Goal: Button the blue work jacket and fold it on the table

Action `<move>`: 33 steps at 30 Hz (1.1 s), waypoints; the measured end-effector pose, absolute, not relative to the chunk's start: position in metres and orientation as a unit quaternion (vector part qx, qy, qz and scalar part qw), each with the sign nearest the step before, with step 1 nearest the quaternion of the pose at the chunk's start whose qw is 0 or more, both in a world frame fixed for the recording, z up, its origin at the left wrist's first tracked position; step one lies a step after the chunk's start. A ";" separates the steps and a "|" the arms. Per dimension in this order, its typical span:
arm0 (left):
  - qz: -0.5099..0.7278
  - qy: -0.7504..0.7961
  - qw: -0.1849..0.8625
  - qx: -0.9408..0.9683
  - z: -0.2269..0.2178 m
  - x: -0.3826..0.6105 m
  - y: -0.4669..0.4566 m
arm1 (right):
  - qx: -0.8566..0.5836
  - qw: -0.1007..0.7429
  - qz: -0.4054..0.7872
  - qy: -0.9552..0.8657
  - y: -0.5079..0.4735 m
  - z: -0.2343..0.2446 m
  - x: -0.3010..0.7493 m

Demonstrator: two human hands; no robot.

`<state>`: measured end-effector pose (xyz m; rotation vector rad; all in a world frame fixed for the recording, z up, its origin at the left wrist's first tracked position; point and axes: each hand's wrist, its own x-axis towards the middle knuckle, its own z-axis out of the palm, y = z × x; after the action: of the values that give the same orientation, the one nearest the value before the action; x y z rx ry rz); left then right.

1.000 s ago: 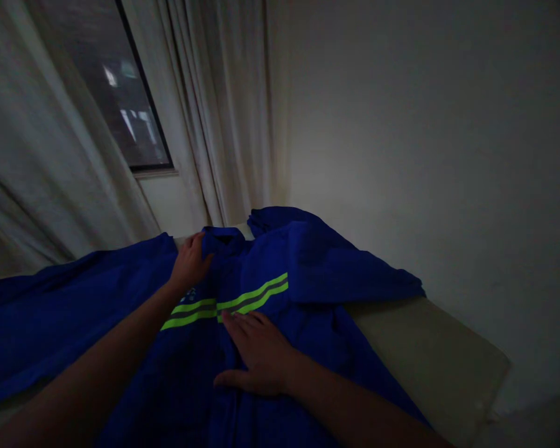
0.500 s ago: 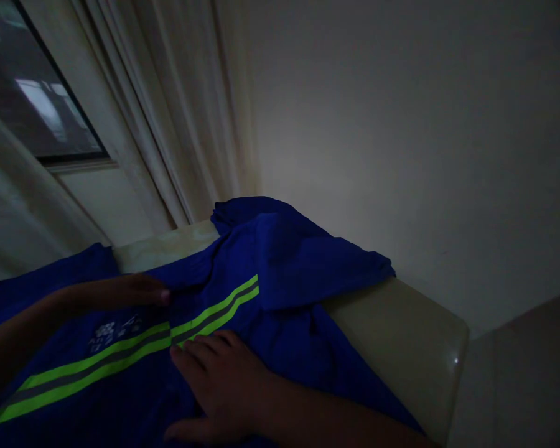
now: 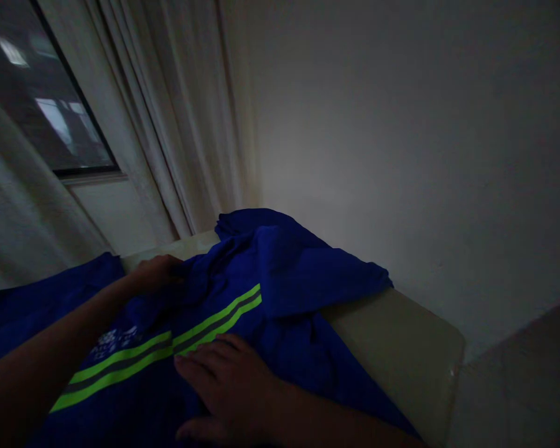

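A blue work jacket (image 3: 289, 274) with yellow-green and grey reflective stripes lies spread out, one sleeve folded across its right part. White print shows on the chest, partly covered by my left forearm. At the jacket's upper edge, my left hand (image 3: 161, 272) has its fingers curled down on the cloth, which bunches beside it; the fingertips are hard to make out in the dark. Just below the stripe, my right hand (image 3: 228, 382) rests flat on the front with fingers stretched and thumb apart.
The jacket lies on a pale table (image 3: 401, 330) with a rounded right corner. Behind stand a beige curtain (image 3: 186, 124), a dark window (image 3: 70, 118) and a plain wall (image 3: 378, 155). More blue cloth (image 3: 93, 270) lies at far left. The room is dim.
My left hand has moved up from the chest to the jacket's upper edge, and the cloth there is more rumpled. My right hand stays in place. The view has shifted slightly.
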<state>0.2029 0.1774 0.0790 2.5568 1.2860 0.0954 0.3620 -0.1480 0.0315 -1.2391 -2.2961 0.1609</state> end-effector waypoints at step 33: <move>0.125 0.383 0.039 0.914 -0.010 0.141 -0.039 | -0.628 0.288 0.132 -0.710 -0.144 0.025 0.316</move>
<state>0.1409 -0.0386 -0.0097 2.8035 1.1747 0.3837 0.3159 -0.1440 0.0249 -1.6784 -1.8976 0.3531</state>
